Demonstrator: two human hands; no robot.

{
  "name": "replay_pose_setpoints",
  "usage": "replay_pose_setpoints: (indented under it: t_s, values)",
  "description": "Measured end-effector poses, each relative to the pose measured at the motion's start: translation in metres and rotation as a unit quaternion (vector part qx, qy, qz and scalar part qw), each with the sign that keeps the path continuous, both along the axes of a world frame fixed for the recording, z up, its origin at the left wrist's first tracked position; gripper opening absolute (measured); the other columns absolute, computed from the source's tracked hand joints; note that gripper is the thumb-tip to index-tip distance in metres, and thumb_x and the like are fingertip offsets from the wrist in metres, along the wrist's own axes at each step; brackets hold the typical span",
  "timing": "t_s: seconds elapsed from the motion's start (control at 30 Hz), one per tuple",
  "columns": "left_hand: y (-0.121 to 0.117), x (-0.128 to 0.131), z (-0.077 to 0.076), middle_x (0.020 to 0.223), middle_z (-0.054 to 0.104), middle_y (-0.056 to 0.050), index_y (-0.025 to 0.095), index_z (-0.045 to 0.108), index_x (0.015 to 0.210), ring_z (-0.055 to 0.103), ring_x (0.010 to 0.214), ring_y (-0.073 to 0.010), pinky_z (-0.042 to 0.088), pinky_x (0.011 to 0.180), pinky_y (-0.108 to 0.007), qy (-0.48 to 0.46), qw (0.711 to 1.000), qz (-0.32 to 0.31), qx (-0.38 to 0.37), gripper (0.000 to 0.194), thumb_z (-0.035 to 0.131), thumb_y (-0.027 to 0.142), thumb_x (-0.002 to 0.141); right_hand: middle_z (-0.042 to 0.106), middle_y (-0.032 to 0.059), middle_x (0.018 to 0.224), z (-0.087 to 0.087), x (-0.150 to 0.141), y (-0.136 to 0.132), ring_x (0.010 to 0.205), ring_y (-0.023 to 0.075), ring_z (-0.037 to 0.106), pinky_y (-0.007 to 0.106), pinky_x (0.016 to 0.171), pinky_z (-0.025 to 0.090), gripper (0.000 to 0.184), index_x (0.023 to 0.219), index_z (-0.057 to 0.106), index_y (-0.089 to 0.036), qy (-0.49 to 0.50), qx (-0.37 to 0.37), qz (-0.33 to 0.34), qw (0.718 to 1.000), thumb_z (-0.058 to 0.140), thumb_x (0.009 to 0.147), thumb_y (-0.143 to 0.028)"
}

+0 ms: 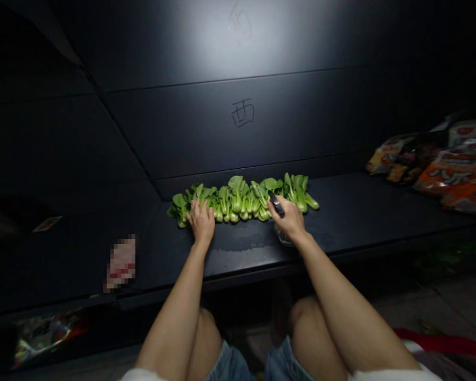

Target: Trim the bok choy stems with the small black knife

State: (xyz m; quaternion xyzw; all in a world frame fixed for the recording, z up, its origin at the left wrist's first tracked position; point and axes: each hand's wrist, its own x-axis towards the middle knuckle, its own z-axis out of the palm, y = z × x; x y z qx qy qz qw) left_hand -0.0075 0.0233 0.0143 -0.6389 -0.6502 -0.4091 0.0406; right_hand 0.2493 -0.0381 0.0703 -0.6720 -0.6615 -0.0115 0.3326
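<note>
A row of small green bok choy [241, 198] lies along the back of a dark shelf [360, 211]. My left hand [201, 221] rests flat on the left end of the row, fingers stretched out over the stems. My right hand [289, 217] is closed round a small dark object [276, 203], which I cannot name, at the right part of the row. Something clear and glassy [282, 236] shows under that wrist.
Several orange and white snack bags [440, 164] are piled at the right end of the shelf. A card [47, 224] and a blurred label [121, 263] lie at the left. My knees in denim shorts are below the shelf edge. A dark panel wall stands behind.
</note>
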Motion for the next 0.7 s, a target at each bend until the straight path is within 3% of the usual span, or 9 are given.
replay_pose_setpoints:
  t_s: [0.5,0.7]
  values:
    - [-0.007,0.024,-0.003,0.144,0.048,-0.016,0.016,0.058,0.126,0.034,0.142,-0.0294,0.013,0.117,-0.060,0.027,0.998,-0.055,0.021,0.039,0.040,0.028,0.093,0.071,0.0084,0.085,0.003,0.009,-0.005,0.075,0.0195,0.062,0.025,0.061,0.031,0.031,0.093,0.065,-0.018,-0.002,-0.024,-0.049,0.999,0.045,0.093,-0.041]
    - [-0.008,0.028,-0.004,0.144,0.048,-0.016,0.017,0.058,0.126,0.034,0.141,-0.0302,0.015,0.116,-0.062,0.032,0.997,-0.063,0.014,0.039,0.040,0.028,0.094,0.072,0.0092,0.088,0.004,0.013,-0.004,0.080,0.0203,0.064,0.026,0.061,0.031,0.031,0.091,0.066,-0.018,0.010,-0.047,-0.098,0.994,0.046,0.093,-0.042]
